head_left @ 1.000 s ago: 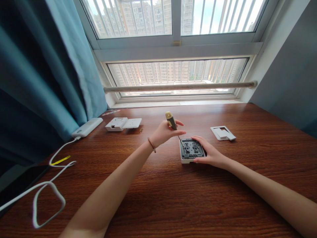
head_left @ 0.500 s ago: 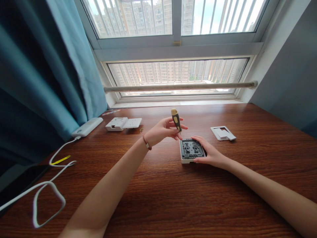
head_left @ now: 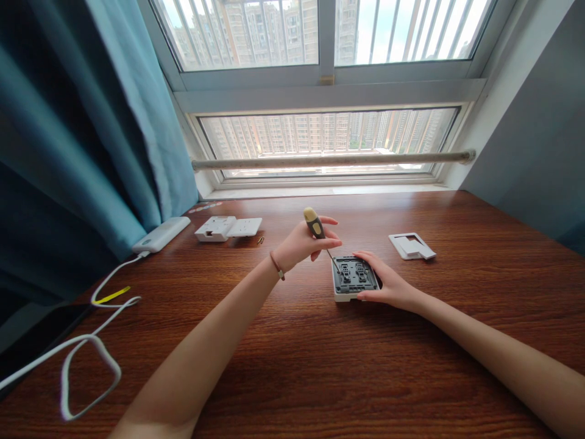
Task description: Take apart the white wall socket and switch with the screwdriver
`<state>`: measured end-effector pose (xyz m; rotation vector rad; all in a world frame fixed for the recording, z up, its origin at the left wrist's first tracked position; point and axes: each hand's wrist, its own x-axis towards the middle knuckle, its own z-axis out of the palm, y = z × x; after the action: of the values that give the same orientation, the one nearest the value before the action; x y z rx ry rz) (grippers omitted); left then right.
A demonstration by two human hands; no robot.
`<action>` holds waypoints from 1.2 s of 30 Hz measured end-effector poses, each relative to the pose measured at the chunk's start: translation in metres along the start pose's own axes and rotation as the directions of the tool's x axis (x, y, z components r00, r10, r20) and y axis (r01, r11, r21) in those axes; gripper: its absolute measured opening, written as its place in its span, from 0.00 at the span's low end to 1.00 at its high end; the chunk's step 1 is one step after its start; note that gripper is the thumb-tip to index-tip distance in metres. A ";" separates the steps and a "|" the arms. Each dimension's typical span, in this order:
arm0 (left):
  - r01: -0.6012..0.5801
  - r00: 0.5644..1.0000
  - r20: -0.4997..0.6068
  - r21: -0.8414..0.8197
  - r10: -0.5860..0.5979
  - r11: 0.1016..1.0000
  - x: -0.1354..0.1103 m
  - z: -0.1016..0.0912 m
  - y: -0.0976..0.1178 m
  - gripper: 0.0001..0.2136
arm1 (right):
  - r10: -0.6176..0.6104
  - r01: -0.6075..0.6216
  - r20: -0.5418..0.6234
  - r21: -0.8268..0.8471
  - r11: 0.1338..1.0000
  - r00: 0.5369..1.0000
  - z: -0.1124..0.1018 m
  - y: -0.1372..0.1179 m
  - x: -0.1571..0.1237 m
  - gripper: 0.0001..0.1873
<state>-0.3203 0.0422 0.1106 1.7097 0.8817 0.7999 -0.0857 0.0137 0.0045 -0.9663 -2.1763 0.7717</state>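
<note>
A screwdriver (head_left: 314,224) with a grey and yellow handle is held in the fingers of my left hand (head_left: 304,245). Its shaft slants down to the right, and the tip meets the left side of the wall switch (head_left: 355,275). That switch has its dark inner face up, set in a white box lying on the table. Around its right side my right hand (head_left: 388,281) is closed, thumb at the near edge and fingers along the far edge.
White switch covers (head_left: 412,246) lie to the right. At the back left are a white box (head_left: 216,228), a white plate (head_left: 245,227) and small brass screws (head_left: 260,240). A white power strip (head_left: 161,235) with a looping cable (head_left: 114,372) lies by the curtain (head_left: 150,152).
The screwdriver has tilted further, its handle going left and slightly down. My left hand has shifted its fingers on it. My right hand and the switch stay put.
</note>
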 end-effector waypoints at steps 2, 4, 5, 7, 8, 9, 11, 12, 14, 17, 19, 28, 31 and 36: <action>0.010 0.999 0.032 -0.057 -0.008 0.998 -0.002 -0.003 0.002 0.22 | 0.000 0.000 0.002 0.004 1.000 1.000 0.000 0.001 0.000 0.44; 0.020 0.998 0.066 -0.114 -0.013 0.993 -0.002 -0.006 0.003 0.21 | -0.002 0.002 0.001 0.002 1.000 1.000 0.000 0.001 0.000 0.44; 0.026 0.996 0.088 -0.138 -0.014 0.990 -0.003 -0.007 0.003 0.21 | -0.002 0.002 0.001 -0.001 1.000 1.000 0.000 0.001 0.000 0.44; 0.036 0.992 0.129 -0.170 -0.014 0.985 -0.003 -0.008 0.004 0.20 | -0.002 0.002 -0.001 -0.007 1.000 1.000 0.000 0.000 0.000 0.44; 0.039 0.990 0.140 -0.178 -0.014 0.983 -0.003 -0.009 0.005 0.20 | -0.002 0.002 -0.002 -0.008 1.000 1.000 0.000 0.000 0.000 0.44; 0.041 0.990 0.143 -0.177 -0.016 0.983 -0.003 -0.008 0.005 0.19 | -0.001 0.001 -0.002 -0.010 1.000 1.000 0.000 0.000 0.000 0.44; 0.034 0.993 0.119 -0.150 -0.016 0.988 -0.003 -0.006 0.005 0.16 | -0.002 0.002 -0.002 -0.014 1.000 1.000 0.000 0.000 0.000 0.44; 0.021 0.996 0.087 -0.122 -0.011 0.992 -0.002 -0.004 0.005 0.15 | -0.003 0.003 -0.002 -0.016 1.000 1.000 0.000 0.000 0.000 0.44; -0.016 1.000 -0.023 -0.023 0.016 1.000 0.000 0.000 0.001 0.15 | -0.006 0.006 0.000 -0.016 1.000 1.000 0.000 0.000 0.000 0.44; -0.086 0.975 -0.190 0.176 0.119 0.981 0.002 0.006 -0.006 0.16 | -0.006 0.006 0.001 -0.012 1.000 1.000 0.000 0.000 0.000 0.44; -0.134 0.954 -0.228 0.259 0.196 0.957 0.004 0.008 -0.011 0.15 | -0.003 0.003 0.003 -0.010 1.000 1.000 0.000 0.000 0.000 0.44; -0.185 0.958 -0.223 -0.004 0.179 0.983 0.002 0.012 -0.005 0.11 | -0.005 0.005 -0.003 -0.007 1.000 1.000 0.001 0.001 0.000 0.44; -0.247 0.937 -0.250 0.012 0.242 0.969 0.001 0.013 -0.002 0.09 | -0.013 0.013 -0.006 -0.004 1.000 1.000 0.001 0.000 -0.001 0.44; -0.419 0.848 -0.149 0.399 0.509 0.815 -0.003 0.017 -0.001 0.07 | -0.016 0.020 -0.223 0.017 1.000 0.975 -0.005 -0.011 -0.003 0.36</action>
<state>-0.3080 0.0322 0.1050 2.2300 0.8109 1.2720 -0.0848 0.0066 0.0145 -0.9727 -1.9779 0.6417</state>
